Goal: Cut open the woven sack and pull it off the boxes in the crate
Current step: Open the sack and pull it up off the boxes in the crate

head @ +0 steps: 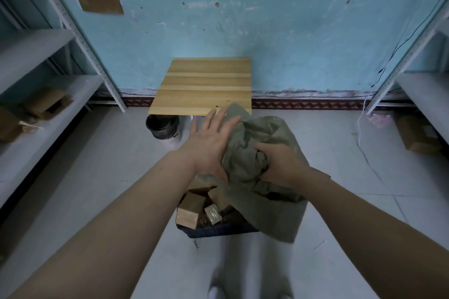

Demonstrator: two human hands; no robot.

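A crumpled olive-green woven sack (257, 143) is bunched up in the air above a dark crate (218, 230) on the floor. My right hand (279, 162) grips a wad of the sack from the right. My left hand (209, 143) lies flat against the sack's left side with straight fingers. Part of the sack hangs down over the crate's right half. Several brown cardboard boxes (190, 209) show in the crate's left half.
A small wooden table (204, 85) stands against the blue wall, with a black bin (162, 126) under its left edge. Grey metal shelves (43, 94) line the left side and another rack (422, 90) the right. A cardboard box (418, 133) lies on the floor at right.
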